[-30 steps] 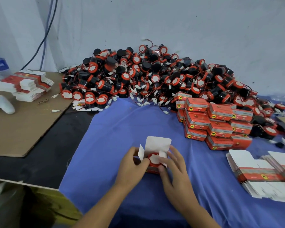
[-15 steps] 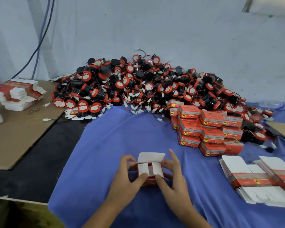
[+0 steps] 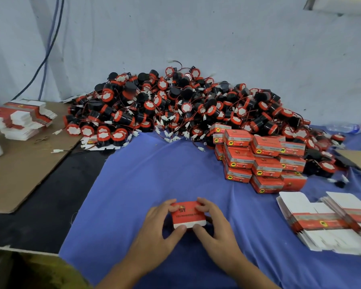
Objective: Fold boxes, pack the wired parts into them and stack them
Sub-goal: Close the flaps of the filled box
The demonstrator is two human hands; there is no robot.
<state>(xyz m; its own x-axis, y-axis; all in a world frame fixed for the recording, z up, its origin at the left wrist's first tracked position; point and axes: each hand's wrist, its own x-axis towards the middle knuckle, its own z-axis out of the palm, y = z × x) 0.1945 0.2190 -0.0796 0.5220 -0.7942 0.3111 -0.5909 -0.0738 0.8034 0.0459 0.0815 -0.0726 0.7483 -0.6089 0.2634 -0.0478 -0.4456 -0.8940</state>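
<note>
Blue-clothed desk, with a red box clamped between both hands.
The left hand and right hand curl their fingers over the box's far edge, thumbs pressing the white flap at its near edge. That flap looks only partly tucked, so hard pressing could crease it or trap a wire inside. The stack of packed boxes, beyond and right of the fingers, sits uneven against the heap of wired parts. A careless placement might topple it.
</note>
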